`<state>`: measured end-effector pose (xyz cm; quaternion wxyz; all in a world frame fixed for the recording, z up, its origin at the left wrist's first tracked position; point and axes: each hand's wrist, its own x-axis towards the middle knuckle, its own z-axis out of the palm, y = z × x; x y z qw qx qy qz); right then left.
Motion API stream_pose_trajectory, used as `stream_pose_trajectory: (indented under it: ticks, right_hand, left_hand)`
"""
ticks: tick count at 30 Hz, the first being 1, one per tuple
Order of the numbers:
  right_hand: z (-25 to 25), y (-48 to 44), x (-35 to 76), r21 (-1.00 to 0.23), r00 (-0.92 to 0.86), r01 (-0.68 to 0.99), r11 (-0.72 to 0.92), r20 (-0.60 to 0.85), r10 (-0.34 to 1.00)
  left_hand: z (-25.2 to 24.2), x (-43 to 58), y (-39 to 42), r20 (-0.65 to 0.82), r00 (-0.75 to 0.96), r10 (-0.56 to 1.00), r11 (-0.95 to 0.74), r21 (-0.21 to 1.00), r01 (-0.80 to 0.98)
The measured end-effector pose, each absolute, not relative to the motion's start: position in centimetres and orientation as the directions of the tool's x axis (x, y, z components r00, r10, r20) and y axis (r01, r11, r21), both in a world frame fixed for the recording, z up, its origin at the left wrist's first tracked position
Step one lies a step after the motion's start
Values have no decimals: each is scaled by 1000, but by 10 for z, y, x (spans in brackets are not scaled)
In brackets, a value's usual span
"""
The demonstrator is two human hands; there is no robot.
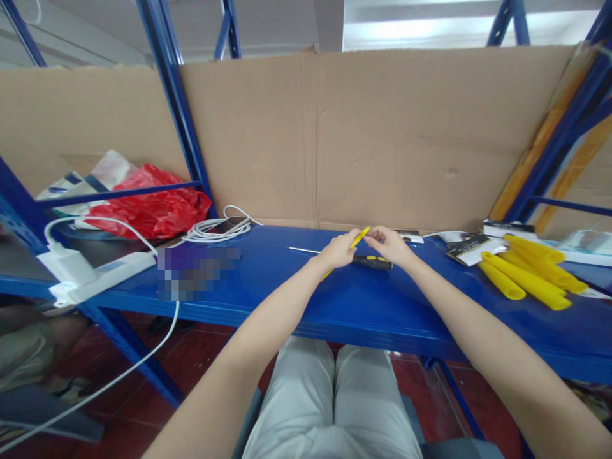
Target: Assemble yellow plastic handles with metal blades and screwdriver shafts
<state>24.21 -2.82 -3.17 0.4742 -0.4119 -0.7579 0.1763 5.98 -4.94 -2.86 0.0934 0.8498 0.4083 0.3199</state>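
Observation:
My left hand point(340, 248) is closed around a slim yellow piece point(359, 237), whose upper end sticks out above the fingers. Its lower end shows below the palm, and its exact kind is unclear. Close to the upper end is my right hand point(388, 243), its thumb and fingertips pinched together; whatever may be between them is too small to tell. Under and behind both hands lies a screwdriver point(371, 262) with a black and yellow handle. Its metal shaft points left, partly hidden by my left hand.
Several yellow tubes point(526, 274) and black-and-white cards point(475, 248) lie right on the blue tabletop point(268, 280). To the left are a power strip point(108, 277), a coiled white cable point(215, 231) and a red plastic bag point(153, 203). Cardboard point(382, 140) walls the back.

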Motion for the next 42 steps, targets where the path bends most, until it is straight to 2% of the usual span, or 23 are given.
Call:
stream_pose_trajectory:
  ticks: [5,11,15,19,23,26,33,39,42]
  right_hand:
    - [-33,-31,238,-733,-176,356,580,557,812]
    - [-31,-35,234,-748,-177,362,557,531,829]
    - [-30,-33,235,-753,-163,394,527,507,846]
    - [-30,-23,258,-750,-55,500,433,472,880]
    - [-35,-13,294,-603,32,752,265,435,900]
    - [-41,-10,307,-551,54,805,220,437,898]
    - [-54,-1,292,-559,-104,771,304,360,927]
    - [-61,15,293,-424,-207,811,404,437,875]
    - [-58,23,288,-345,-281,827,444,431,858]
  left_hand:
    - [-28,60,-52,452,459,765,-636,416,650]
    - [-29,62,-51,444,442,779,-621,454,639]
    - [-30,59,-42,462,370,806,-587,542,602]
    - [-32,53,-33,424,264,866,-498,681,537]
    - [-33,51,-29,352,224,909,-416,778,471]
    - [-36,53,-30,288,209,935,-353,824,444]
    - [-40,54,-28,213,228,950,-295,854,428]
    - [-40,54,-29,211,236,948,-296,857,422]
    - [-38,55,-32,209,240,948,-294,864,408]
